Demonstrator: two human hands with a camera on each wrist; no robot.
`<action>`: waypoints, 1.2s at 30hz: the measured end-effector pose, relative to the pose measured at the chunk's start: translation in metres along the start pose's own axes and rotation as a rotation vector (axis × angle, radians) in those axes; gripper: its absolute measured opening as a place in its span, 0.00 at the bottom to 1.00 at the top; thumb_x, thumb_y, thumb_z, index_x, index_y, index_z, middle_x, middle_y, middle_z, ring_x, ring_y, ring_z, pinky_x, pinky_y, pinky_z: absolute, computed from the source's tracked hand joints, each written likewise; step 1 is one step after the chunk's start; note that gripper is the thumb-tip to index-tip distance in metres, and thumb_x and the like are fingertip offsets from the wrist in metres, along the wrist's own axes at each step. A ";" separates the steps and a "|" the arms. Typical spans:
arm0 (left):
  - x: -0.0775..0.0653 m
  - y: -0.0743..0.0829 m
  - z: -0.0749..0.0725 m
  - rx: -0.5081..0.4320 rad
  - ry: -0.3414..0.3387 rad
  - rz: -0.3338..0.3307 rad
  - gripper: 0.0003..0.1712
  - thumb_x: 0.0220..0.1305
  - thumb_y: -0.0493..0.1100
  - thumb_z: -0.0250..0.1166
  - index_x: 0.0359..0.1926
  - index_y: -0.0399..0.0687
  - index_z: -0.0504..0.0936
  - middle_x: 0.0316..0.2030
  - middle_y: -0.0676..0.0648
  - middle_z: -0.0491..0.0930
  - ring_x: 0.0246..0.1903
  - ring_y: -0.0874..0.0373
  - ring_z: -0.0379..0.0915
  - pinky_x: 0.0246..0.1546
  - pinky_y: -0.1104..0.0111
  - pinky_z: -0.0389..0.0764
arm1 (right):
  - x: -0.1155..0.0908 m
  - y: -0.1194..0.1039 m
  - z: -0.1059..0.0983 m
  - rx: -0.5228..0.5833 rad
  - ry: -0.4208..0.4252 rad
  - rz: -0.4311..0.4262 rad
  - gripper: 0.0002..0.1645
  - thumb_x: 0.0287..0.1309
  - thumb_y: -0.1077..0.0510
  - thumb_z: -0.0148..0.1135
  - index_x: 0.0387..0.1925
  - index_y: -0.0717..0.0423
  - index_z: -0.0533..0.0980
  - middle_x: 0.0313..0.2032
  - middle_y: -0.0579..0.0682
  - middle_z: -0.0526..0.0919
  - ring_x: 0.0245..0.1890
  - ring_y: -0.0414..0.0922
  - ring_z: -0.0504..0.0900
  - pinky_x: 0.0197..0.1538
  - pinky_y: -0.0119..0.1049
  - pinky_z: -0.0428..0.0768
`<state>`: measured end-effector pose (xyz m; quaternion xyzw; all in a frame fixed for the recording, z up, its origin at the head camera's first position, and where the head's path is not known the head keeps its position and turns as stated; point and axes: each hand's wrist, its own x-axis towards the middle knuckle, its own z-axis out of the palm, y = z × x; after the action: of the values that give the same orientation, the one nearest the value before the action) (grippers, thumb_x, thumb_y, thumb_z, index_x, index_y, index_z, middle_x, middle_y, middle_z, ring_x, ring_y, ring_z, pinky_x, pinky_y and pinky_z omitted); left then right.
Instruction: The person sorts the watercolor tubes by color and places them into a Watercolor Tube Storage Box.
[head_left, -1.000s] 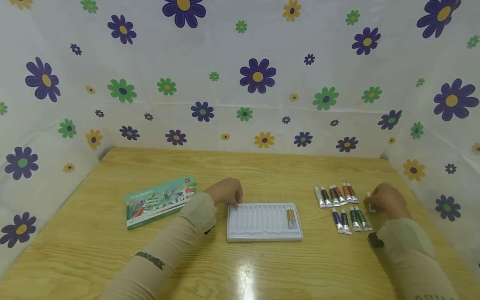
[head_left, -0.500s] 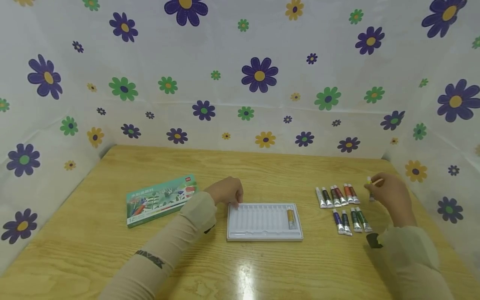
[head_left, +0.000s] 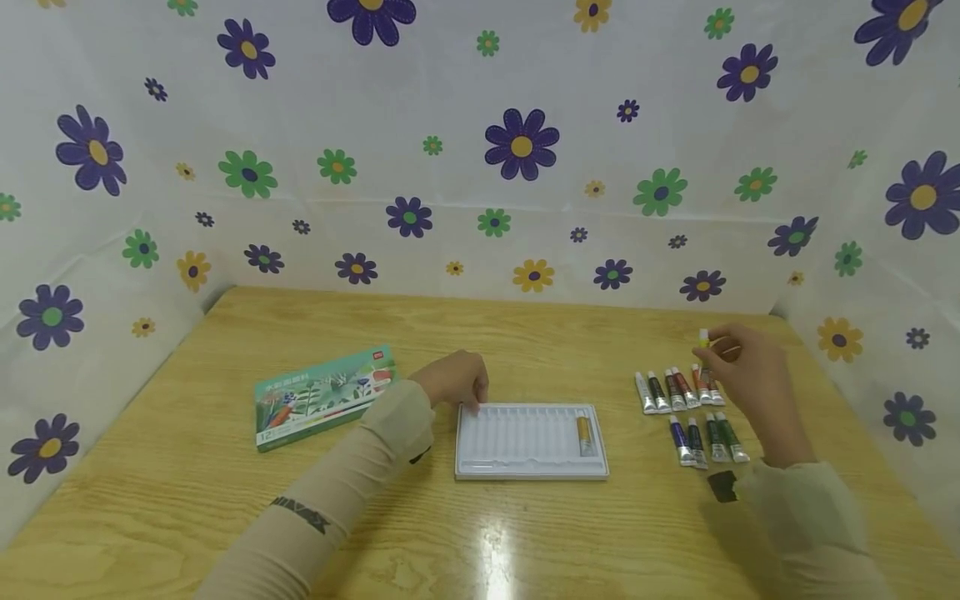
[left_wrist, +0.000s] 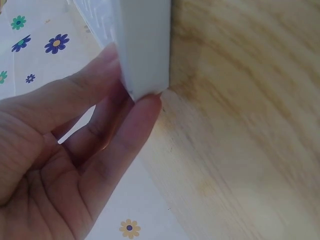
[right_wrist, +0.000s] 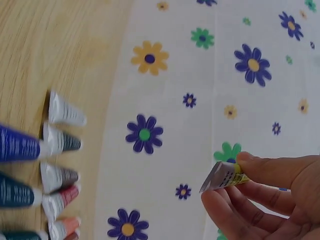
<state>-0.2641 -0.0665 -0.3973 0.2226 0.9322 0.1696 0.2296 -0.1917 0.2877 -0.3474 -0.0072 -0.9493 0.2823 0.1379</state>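
Observation:
My right hand [head_left: 759,379] pinches a small yellow paint tube [right_wrist: 226,176] between thumb and fingers. In the head view the tube's white cap points up, above the back row of tubes. My left hand [head_left: 453,379] grips the far left corner of a white plastic tray [head_left: 531,477]; the left wrist view shows thumb and fingertips on that corner [left_wrist: 145,55]. One ochre paint tube [head_left: 584,437] lies in a slot at the tray's right end. Several paint tubes, among them white [head_left: 644,393], red [head_left: 683,387] and orange, form the back row.
In front of that row lie purple [head_left: 682,442], dark and green [head_left: 730,437] tubes. A green illustrated paint box [head_left: 322,398] rests at the left on the wooden table [head_left: 420,533]. A flower-print sheet [head_left: 450,100] stands behind the table and at both sides.
My right hand has lifted the yellow paint tube from the table's right side and carried it left, over the back row. The left hand stays at the tray corner.

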 end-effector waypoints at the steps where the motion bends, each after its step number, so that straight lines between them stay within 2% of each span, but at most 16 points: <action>1: 0.000 0.000 0.000 -0.003 -0.004 0.003 0.04 0.50 0.32 0.70 0.24 0.44 0.84 0.29 0.48 0.84 0.27 0.59 0.76 0.31 0.71 0.80 | -0.001 -0.004 0.001 0.019 0.003 -0.011 0.20 0.61 0.55 0.60 0.48 0.68 0.74 0.39 0.68 0.81 0.39 0.60 0.81 0.35 0.47 0.81; 7: 0.001 -0.001 -0.002 0.005 -0.030 0.020 0.06 0.50 0.32 0.70 0.22 0.45 0.84 0.25 0.50 0.83 0.26 0.60 0.75 0.29 0.72 0.79 | -0.008 -0.027 0.014 0.092 -0.027 -0.082 0.18 0.60 0.59 0.61 0.47 0.68 0.73 0.37 0.65 0.82 0.38 0.58 0.82 0.34 0.41 0.80; 13: 0.001 0.000 -0.001 0.001 -0.007 0.013 0.04 0.50 0.32 0.70 0.24 0.44 0.84 0.28 0.48 0.84 0.27 0.59 0.75 0.30 0.71 0.79 | -0.015 -0.043 0.031 0.132 -0.127 -0.094 0.17 0.60 0.59 0.61 0.47 0.67 0.73 0.40 0.63 0.82 0.37 0.54 0.83 0.36 0.42 0.81; 18: -0.003 0.002 -0.001 0.021 0.009 0.015 0.02 0.50 0.33 0.70 0.26 0.44 0.85 0.29 0.48 0.84 0.27 0.61 0.74 0.31 0.72 0.78 | -0.016 -0.052 0.047 0.182 -0.175 -0.135 0.18 0.57 0.62 0.63 0.48 0.66 0.73 0.37 0.62 0.82 0.32 0.51 0.84 0.33 0.39 0.83; 21: -0.004 0.004 -0.003 0.026 0.009 0.021 0.02 0.50 0.34 0.70 0.26 0.43 0.85 0.30 0.48 0.84 0.28 0.61 0.74 0.32 0.71 0.79 | -0.017 -0.056 0.055 0.219 -0.211 -0.131 0.21 0.56 0.63 0.63 0.51 0.63 0.71 0.36 0.62 0.81 0.29 0.50 0.85 0.31 0.39 0.83; 26: -0.006 0.006 -0.004 0.029 -0.002 0.007 0.02 0.50 0.34 0.70 0.26 0.44 0.85 0.30 0.48 0.84 0.27 0.61 0.74 0.31 0.72 0.78 | -0.018 -0.063 0.067 0.190 -0.268 -0.127 0.21 0.57 0.62 0.63 0.52 0.60 0.71 0.37 0.60 0.82 0.30 0.47 0.85 0.30 0.37 0.82; 31: -0.004 0.006 -0.003 0.038 -0.011 -0.003 0.02 0.49 0.35 0.71 0.27 0.44 0.85 0.29 0.48 0.84 0.26 0.61 0.74 0.28 0.73 0.77 | -0.018 -0.067 0.078 0.175 -0.325 -0.125 0.20 0.57 0.60 0.64 0.50 0.61 0.73 0.35 0.58 0.83 0.31 0.46 0.84 0.30 0.36 0.81; 36: -0.002 0.004 -0.002 0.049 -0.013 -0.001 0.02 0.50 0.35 0.71 0.26 0.45 0.85 0.29 0.49 0.84 0.26 0.61 0.73 0.28 0.73 0.77 | -0.016 -0.071 0.087 0.163 -0.397 -0.086 0.19 0.56 0.60 0.64 0.48 0.63 0.73 0.35 0.57 0.84 0.30 0.45 0.84 0.31 0.36 0.81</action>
<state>-0.2624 -0.0645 -0.3932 0.2291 0.9346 0.1450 0.2304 -0.1948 0.1799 -0.3832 0.1002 -0.9313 0.3480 -0.0398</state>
